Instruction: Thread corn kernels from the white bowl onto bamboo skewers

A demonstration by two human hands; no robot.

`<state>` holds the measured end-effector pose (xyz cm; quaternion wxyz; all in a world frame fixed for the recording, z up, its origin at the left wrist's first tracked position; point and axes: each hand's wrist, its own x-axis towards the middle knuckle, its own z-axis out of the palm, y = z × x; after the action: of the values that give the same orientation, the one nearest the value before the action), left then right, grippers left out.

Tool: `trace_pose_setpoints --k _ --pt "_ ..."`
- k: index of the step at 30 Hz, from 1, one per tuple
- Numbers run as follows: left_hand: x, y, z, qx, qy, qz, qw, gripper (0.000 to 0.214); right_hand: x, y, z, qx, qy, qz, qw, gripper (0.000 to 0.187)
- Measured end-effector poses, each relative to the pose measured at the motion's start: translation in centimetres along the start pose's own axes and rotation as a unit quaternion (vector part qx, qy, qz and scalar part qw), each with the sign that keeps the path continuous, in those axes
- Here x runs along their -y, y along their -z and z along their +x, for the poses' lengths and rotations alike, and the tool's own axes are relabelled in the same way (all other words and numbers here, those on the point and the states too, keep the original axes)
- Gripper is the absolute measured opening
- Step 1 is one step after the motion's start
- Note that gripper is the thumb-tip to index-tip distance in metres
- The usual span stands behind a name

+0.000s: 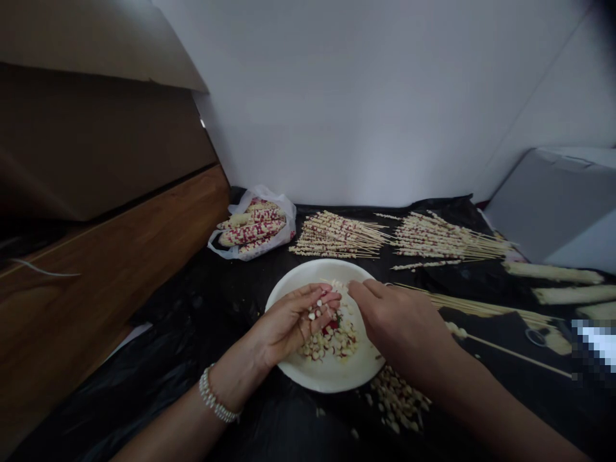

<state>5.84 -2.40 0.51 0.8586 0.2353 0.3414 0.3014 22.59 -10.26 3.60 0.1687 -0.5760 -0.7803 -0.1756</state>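
Note:
My left hand, with a beaded bracelet at the wrist, is palm up and cupped around a few loose corn kernels. It is above a white bowl holding yellowish and red kernels. My right hand is over the bowl's right side, its fingers pinched on what looks like a thin skewer. Pale kernels show at its fingertips, close to my left fingers. The right hand hides most of the skewer.
Behind the bowl are a plastic bag of speckled corn cobs and two piles of kernel-threaded skewers. Bare sticks and stripped cobs lie right. Loose kernels are on the black plastic sheet. A wooden board flanks the left.

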Motion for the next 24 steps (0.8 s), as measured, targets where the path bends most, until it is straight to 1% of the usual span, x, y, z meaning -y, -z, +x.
trace_pose_setpoints --k 4,8,13,16,19,24 --pt "-0.05 0.16 0.03 0.007 -0.014 0.009 1.0 0.019 -0.04 0.13 0.07 0.001 0.002 0.006 1.0 0.018" --pt "-0.04 0.04 -0.05 0.012 -0.027 0.015 0.999 0.017 0.03 0.27 0.11 0.002 0.001 0.004 1.0 0.018" --pt "-0.09 -0.18 -0.13 -0.004 -0.038 0.024 0.999 0.017 0.13 0.43 0.14 0.029 -0.007 0.007 1.0 0.018" --pt "-0.23 -0.12 -0.02 -0.023 -0.052 0.015 0.998 0.017 0.07 0.33 0.09 0.015 -0.003 0.013 1.0 0.019" --pt "-0.32 0.02 0.14 -0.041 -0.06 0.006 0.997 0.017 0.06 0.15 0.02 0.018 -0.003 0.018 1.0 0.021" --pt "-0.33 -0.02 0.16 -0.043 -0.063 -0.009 0.997 0.017 0.17 0.01 -0.01 0.029 -0.005 0.026 0.999 0.021"
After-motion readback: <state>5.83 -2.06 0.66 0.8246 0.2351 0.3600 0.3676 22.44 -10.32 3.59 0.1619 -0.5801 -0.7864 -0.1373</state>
